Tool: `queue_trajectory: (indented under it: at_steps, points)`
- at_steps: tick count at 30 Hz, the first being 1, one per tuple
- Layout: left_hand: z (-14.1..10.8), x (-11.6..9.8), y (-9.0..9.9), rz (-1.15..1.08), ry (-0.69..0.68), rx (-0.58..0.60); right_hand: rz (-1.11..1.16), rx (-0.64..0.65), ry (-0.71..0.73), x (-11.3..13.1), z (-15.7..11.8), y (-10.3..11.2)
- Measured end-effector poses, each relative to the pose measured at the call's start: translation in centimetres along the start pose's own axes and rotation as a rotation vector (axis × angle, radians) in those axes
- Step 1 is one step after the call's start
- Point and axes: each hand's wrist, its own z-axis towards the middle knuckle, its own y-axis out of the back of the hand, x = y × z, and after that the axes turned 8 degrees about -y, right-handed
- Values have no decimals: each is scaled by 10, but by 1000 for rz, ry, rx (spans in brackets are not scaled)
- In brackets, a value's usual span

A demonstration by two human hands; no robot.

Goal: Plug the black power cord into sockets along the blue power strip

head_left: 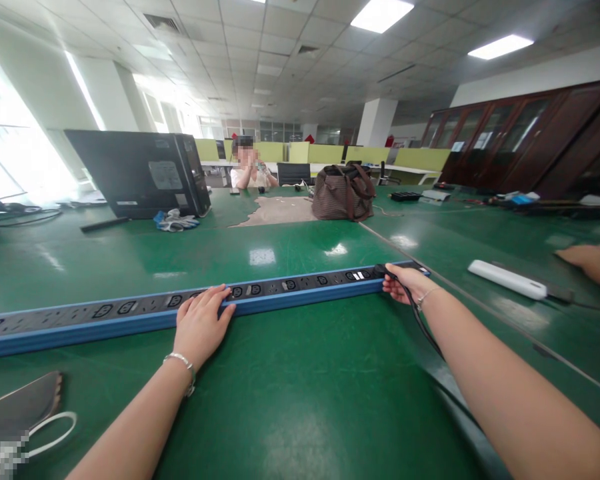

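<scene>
A long blue power strip (260, 303) with a black face and several sockets lies across the green table. My left hand (203, 323) is closed over its middle, fingers on the socket face and thumb against the front side. Some sockets are covered by those fingers. Near the strip's right end, my right hand (405, 283) pinches a black plug (381, 270) at the socket face. Whether its pins are fully in a socket cannot be seen. From the plug a black cable (423, 327) runs down beneath my right forearm.
Beyond the strip stand a black computer case (145, 173), a pair of gloves (176, 221) and a brown bag (343, 193). A white power strip (507, 279) lies right, near another person's hand (590, 261). Front left is a phone (23, 407). Someone sits at the far side.
</scene>
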Motion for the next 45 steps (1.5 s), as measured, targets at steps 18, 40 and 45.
queue_trajectory:
  at_steps: [18,40,45]
  points:
    - [0,-2,2,9,5,20,-73,166,-47,7,-2,4]
    - [-2,1,1,41,-37,5,11,96,77,-2,-3,-3]
    - [-2,1,1,40,-31,12,53,88,118,-1,-10,-5]
